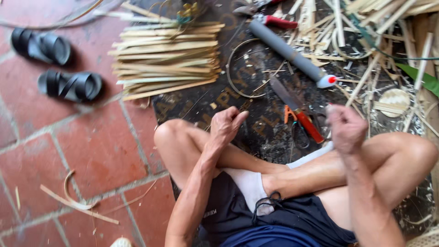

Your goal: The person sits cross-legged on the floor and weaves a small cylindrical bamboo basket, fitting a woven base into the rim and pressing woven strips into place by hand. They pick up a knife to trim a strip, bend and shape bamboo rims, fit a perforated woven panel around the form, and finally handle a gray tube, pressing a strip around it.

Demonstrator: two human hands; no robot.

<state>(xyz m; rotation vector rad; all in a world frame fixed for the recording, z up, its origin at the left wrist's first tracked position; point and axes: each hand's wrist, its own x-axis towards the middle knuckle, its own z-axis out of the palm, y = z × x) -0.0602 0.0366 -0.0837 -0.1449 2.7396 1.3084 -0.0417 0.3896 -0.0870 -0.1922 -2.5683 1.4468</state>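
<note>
Red clay floor tiles (pixel 91 151) with pale grout run under a dark, scuffed mat (pixel 260 123) where a person sits cross-legged among bamboo offcuts. Both hands are raised over the knees: the left hand (pixel 228 124) is curled with thumb and fingertips pinched together, and the right hand (pixel 346 128) is closed in a loose fist, blurred, so whether a thin strip runs between them I cannot tell. If a sliver is being drawn, it would pay to keep both hands level and the pull even, since thin bamboo tends to split along its grain. Just ahead of the knees lie orange-handled scissors (pixel 302 121) and a dark blade, close to the right hand. Farther off rests a grey tube with a white and red tip (pixel 292 56), and beside it a thin wire-like hoop (pixel 238 68). A neat stack of flat, pale bamboo slats (pixel 167 57) sits ahead of the left hand (stiff and smooth-faced by the look of them). Two black sandals (pixel 57 66) lie on the tiles at left, well apart from the work, and curled shavings (pixel 73 199) are scattered nearer.
</note>
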